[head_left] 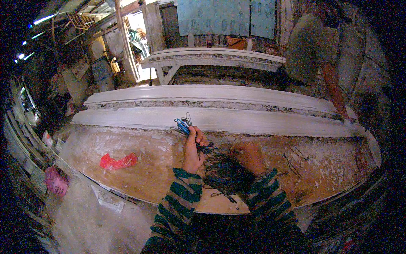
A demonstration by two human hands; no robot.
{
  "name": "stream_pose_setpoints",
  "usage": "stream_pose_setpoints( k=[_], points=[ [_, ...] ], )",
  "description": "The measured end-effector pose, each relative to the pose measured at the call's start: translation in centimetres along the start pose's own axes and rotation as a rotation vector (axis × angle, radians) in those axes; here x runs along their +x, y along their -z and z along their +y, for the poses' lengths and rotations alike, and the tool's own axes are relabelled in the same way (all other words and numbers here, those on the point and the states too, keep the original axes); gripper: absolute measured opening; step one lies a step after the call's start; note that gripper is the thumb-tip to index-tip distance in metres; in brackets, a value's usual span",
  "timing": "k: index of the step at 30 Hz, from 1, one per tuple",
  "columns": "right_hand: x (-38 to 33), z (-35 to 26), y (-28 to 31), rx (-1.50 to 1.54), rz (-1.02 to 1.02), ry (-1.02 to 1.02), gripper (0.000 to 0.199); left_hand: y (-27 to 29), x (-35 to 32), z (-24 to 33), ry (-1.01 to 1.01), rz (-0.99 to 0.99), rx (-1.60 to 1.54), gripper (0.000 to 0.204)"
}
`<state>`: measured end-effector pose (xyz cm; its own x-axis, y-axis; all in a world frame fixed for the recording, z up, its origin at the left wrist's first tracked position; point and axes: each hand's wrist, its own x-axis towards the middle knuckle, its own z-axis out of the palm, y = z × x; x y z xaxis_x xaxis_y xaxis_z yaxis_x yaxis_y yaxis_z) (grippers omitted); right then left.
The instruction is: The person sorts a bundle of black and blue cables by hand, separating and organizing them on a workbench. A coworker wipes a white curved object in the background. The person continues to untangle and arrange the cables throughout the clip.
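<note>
My left hand (195,148) is closed around a bundle of thin wires (183,125), whose looped blue and dark ends stick up above the thumb. Dark strands trail from the lower side of this hand toward a tangled pile of black wire (226,171) on the worktable, between my forearms. Over the right edge of that pile is my right hand (250,157), smeared by motion, so its fingers cannot be made out. Both of my sleeves are striped green and grey.
Two long white moulded strips (203,118) lie across the wooden worktable (156,182). A red piece (118,161) rests at left, loose wires (296,161) at right. At the far right another person's hand (344,116) touches the strips' end. Behind stands a bench (215,59) with more strips.
</note>
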<state>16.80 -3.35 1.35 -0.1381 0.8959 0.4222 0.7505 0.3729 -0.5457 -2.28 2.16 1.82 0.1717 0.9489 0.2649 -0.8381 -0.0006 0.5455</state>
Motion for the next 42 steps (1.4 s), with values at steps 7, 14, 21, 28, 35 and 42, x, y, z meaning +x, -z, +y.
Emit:
stream_pose_setpoints(
  k=[7,14,21,28,35,42],
  points=[
    [0.5,-0.9,0.7,0.386,0.186,-0.015,0.012,-0.1,-0.4,-0.8,0.065,0.147,0.129,0.027],
    [0.2,-2.4,0.1,0.750,0.086,-0.034,0.019,-1.3,-1.8,-1.8,0.167,-0.001,0.413,0.032],
    [0.2,-2.5,-0.2,0.642,-0.051,-0.028,0.013,-0.6,-1.3,-2.3,0.209,0.039,0.578,0.028],
    [0.2,-2.1,-0.6,0.428,-0.029,0.018,0.017,0.2,-0.4,-1.2,0.008,0.219,0.204,0.023],
    [-0.5,-1.4,-1.9,-0.267,-0.314,0.176,0.019,1.9,1.0,0.1,-0.059,0.317,-0.052,0.023],
    [-0.7,-1.8,-2.0,-0.283,-0.248,0.132,0.021,2.3,1.0,-0.4,-0.055,0.283,-0.001,0.023]
  ],
)
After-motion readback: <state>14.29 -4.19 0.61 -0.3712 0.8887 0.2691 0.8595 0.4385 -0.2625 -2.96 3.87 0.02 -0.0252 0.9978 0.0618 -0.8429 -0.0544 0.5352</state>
